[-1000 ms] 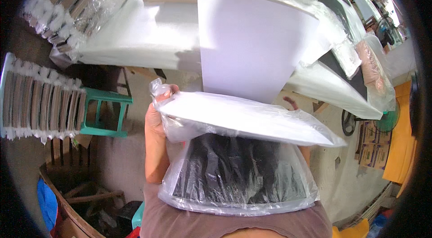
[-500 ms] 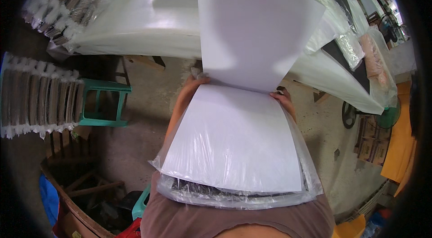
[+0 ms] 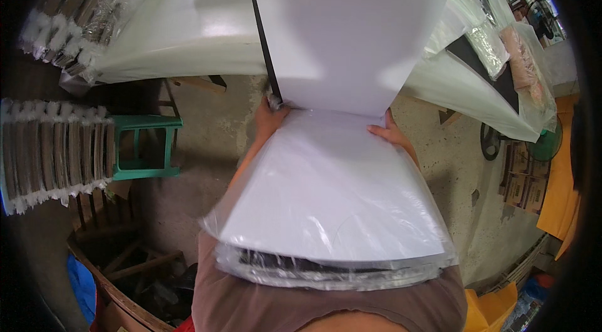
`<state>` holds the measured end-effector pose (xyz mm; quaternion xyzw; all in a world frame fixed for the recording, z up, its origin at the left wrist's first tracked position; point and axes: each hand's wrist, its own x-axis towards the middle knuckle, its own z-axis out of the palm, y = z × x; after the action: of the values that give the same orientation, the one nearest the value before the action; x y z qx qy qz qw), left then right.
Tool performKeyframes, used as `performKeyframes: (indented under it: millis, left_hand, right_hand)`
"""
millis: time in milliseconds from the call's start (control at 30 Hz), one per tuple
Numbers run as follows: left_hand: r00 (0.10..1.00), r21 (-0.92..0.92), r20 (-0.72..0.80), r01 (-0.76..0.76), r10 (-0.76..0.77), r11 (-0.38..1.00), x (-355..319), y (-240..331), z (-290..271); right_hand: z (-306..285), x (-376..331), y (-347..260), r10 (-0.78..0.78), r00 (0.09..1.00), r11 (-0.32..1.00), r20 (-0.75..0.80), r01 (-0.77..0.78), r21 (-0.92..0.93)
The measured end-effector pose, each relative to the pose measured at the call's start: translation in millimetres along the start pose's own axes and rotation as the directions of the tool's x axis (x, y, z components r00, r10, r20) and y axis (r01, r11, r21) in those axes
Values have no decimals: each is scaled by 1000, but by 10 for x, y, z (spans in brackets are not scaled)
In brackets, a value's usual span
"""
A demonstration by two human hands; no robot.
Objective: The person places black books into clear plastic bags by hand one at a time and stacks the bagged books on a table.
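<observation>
A clear plastic bag (image 3: 269, 263) lies over my lap with a large white sheet (image 3: 332, 188) inside it and dark layers showing at its near edge. From its far end rises a white panel (image 3: 351, 37), tilted up, with a dark edge down its left side. My left hand (image 3: 271, 119) is closed at the left corner where bag and panel meet, bunched plastic in its fingers. At the opposite corner my right hand (image 3: 394, 131) pinches the bag's edge, thumb on top and some fingers behind. The panel's lower edge meets the bag's mouth between both hands.
Ahead stands a table (image 3: 182, 43) covered in pale sheeting, with a pink bundle in plastic (image 3: 520, 59) at its right. Plastic-wrapped stacks (image 3: 53, 150) sit left, by a green stool (image 3: 147, 144). A curved wooden chair (image 3: 100, 275) is low left; cartons (image 3: 525, 175) lie right.
The panel has shifted a little left and turned, baring its dark left edge. My right hand has changed its hold at the corner, and the bag on my lap has spread slightly wider.
</observation>
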<state>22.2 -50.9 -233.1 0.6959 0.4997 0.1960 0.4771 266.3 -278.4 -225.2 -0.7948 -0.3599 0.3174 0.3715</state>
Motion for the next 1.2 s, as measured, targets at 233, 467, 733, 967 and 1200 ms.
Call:
performKeyframes:
  millis: [233,467,733,967,1200]
  left_hand:
    - [986,-144,55,-149,159,978,66,457,-695]
    - [832,-935,183,-17,523,355,-397,2164,-1360]
    - [770,-919,68,-199,635,340,-515,2465,-702]
    - [914,-879,118,-86,389,469,-536,2363,-635]
    - [966,-905,51,-63,255,420,-498,2319,-583]
  right_hand:
    - [-343,47,-467,79,990,907,120,-22,-420]
    - [-985,-393,-2411,-438,879,870,188,467,-157]
    - [-262,-93,-3107,-686,690,609,-230,718,339]
    - [-302,76,-2921,-733,535,617,-420,783,-78]
    - [-365,34,-2967,-578,720,721,-384,671,174]
